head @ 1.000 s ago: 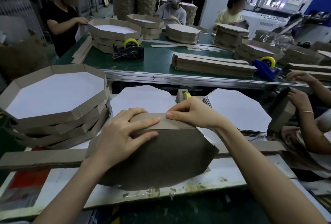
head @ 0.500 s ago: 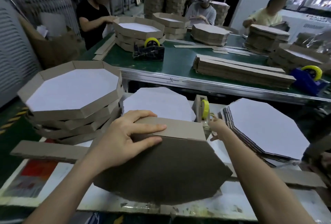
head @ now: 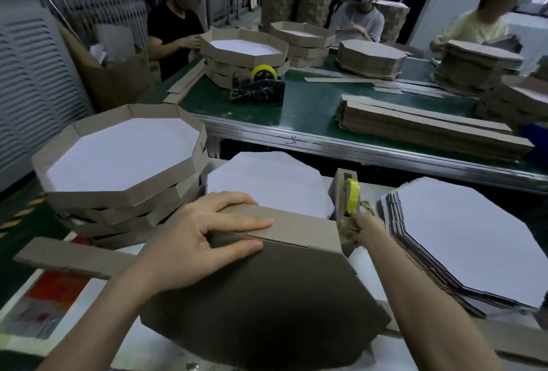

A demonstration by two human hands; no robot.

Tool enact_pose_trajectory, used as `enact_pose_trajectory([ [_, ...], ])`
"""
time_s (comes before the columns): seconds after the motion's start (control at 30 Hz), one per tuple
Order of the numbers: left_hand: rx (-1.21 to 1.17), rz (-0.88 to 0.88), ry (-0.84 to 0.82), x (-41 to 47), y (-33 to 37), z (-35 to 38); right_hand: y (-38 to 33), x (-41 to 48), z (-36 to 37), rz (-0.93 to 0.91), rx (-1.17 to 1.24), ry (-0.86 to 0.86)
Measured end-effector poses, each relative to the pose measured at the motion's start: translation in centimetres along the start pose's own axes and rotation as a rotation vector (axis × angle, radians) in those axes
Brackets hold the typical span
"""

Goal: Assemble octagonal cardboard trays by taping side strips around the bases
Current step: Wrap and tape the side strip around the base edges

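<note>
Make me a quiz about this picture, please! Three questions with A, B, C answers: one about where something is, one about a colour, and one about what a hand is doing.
1. Where is the stack of finished trays?
A. On the person's left
B. On the person's right
C. Under the table

2. What colour is the tape roll by the right hand?
A. Red
B. Yellow
C. Pink

3. What is the left hand doing?
A. Hanging idle
B. Holding scissors
C. Pressing the side strip onto the brown base

Answers:
1 A: the stack stands beside the left arm.
2 B: the roll shows bright yellow.
3 C: its fingers lie flat on the strip along the base's top edge.
</note>
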State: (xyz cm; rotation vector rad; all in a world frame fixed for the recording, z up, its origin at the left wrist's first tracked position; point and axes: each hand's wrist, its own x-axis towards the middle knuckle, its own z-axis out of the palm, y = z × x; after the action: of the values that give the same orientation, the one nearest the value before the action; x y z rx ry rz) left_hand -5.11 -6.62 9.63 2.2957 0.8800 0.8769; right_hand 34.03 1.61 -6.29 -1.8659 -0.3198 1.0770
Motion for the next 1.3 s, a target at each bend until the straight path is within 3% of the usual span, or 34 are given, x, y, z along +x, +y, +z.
enact_pose_trajectory([
  [0.2,-0.018,-0.011,0.001,0.7,-0.1,0.3,2.9,-2.3,-0.1,-0.040,0.224,0.117],
  [0.53,-0.008,-0.035,0.012,0.6,0.2,0.5,7.6,-3.1,-3.7,-0.205,-0.059,0.114],
  [0.63,0.002,-0.034,0.018,0.4,0.2,0.3,8.2,-4.8,-3.6,-0.234,-0.249,-0.002],
  [0.73,0.012,-0.034,0.018,0.2,0.2,0.2,5.6,-7.2,-2.2,-0.297,-0.388,-0.136],
  [0.97,0.070,0.038,0.032,-0.2,0.7,0.3,-4.6,-15.4,1.1,-0.517,-0.529,-0.272],
  [1.13,0.162,0.031,0.004,-0.7,1.1,0.2,-8.9,-24.1,2.2,-0.529,-0.159,-0.354],
  [1.2,0.163,0.009,-0.004,-0.9,1.3,0.2,-9.4,-27.3,2.4,-0.461,0.040,-0.467],
  [1.3,0.128,-0.019,-0.018,-1.2,1.8,0.0,-8.4,-30.9,2.2,-0.324,0.121,-0.588],
])
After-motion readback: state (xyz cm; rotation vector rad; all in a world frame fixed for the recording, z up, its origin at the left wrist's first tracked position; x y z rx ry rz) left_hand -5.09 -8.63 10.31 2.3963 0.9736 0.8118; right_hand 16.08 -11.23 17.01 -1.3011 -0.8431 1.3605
